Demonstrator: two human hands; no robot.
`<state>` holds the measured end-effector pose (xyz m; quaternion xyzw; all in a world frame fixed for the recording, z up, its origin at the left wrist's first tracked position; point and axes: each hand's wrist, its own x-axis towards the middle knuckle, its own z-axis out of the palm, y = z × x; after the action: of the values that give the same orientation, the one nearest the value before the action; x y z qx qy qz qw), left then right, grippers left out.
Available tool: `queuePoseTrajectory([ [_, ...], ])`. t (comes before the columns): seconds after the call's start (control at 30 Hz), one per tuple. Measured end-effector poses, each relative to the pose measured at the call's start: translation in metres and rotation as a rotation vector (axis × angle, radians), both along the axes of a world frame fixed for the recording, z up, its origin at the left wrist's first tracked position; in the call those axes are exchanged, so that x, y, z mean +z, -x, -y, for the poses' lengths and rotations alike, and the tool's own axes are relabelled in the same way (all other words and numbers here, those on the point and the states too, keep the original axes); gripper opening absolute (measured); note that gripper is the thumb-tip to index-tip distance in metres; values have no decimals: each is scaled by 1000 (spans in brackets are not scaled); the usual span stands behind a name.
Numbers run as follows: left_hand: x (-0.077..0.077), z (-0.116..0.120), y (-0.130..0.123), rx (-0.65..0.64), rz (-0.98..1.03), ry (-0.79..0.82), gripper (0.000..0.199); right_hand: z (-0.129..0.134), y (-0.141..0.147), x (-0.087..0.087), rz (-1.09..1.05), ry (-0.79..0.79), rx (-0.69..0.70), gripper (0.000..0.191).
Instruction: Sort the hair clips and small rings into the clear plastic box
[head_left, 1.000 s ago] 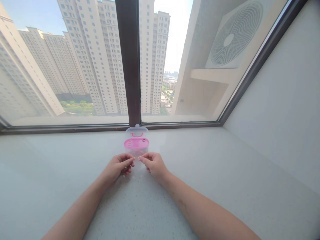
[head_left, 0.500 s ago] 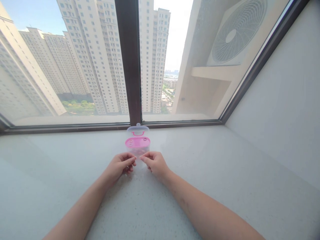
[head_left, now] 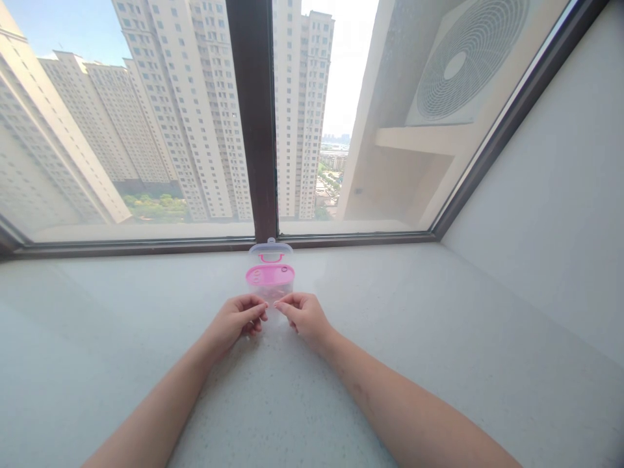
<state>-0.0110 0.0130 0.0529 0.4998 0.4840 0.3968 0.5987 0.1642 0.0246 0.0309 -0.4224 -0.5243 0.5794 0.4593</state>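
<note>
A small clear box with a pink tray [head_left: 270,275] in its top stands on the pale speckled sill [head_left: 273,403]. Its clear lid [head_left: 271,251], with a pink handle, is raised at the back. A small dark ring [head_left: 285,269] and a few tiny pieces lie on the tray. Just in front of the box, my left hand [head_left: 244,315] pinches thumb and forefinger together. Facing it, my right hand [head_left: 303,316] is pinched too, its fingertips a small gap away. Anything between the fingertips is too small to name.
Behind the box runs a dark window frame [head_left: 341,243] with a thick upright post [head_left: 258,130]. A white wall [head_left: 546,195] rises on the right. Tall buildings and an outdoor fan unit [head_left: 455,65] show through the glass.
The view has shifted very slightly. Both hands keep their pinched pose in front of the box, fingertips close together.
</note>
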Motion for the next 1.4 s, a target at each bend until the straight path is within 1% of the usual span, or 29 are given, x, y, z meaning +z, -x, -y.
queuePoseTrajectory([
  [0.17, -1, 0, 0, -4, 5, -9, 28, 1, -1, 2, -5, 7, -5, 29],
  [0.43, -2, -1, 1, -22, 1, -32, 26, 0, 0, -1, -11, 3, 3, 28],
  [0.67, -4, -1, 2, -26, -2, -40, 26, 0, 0, 1, -7, -3, 3, 27],
  [1.0, -2, 0, 0, -23, -5, -33, 26, 0, 0, 0, -4, 4, 5, 28],
  [1.4, -4, -2, 0, -16, -12, -32, 28, 1, 0, 2, 9, -6, -4, 27],
])
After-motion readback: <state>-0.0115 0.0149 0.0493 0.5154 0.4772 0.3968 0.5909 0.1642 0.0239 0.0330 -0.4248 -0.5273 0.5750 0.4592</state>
